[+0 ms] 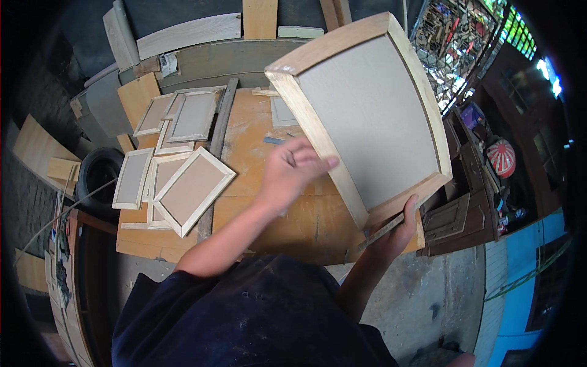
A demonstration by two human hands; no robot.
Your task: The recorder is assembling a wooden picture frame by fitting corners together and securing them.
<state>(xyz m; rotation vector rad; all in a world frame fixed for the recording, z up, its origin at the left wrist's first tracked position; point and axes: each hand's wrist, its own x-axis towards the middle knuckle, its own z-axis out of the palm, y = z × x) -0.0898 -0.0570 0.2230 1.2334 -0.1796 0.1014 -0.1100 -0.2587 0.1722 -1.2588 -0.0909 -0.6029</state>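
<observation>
Held up over the workbench [269, 202]: a big wooden framed panel [367, 116], tilted, hiding part of the bench top behind it. Right hand [394, 232] gripping its bottom edge, fingers mostly hidden under the frame, thumb wrapped up. Left hand [293, 168] against the left rail, fingers curled loosely, not closed around it. Piled on the bench's left side: smaller framed panels [183, 177]. Beside them, a dark wooden strip [217, 140]. Hard to make out: the clutter at far right.

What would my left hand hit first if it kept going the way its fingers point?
Most likely the left rail of the wooden framed panel; the left hand has its fingertips right at it, though depth is unclear.
</observation>
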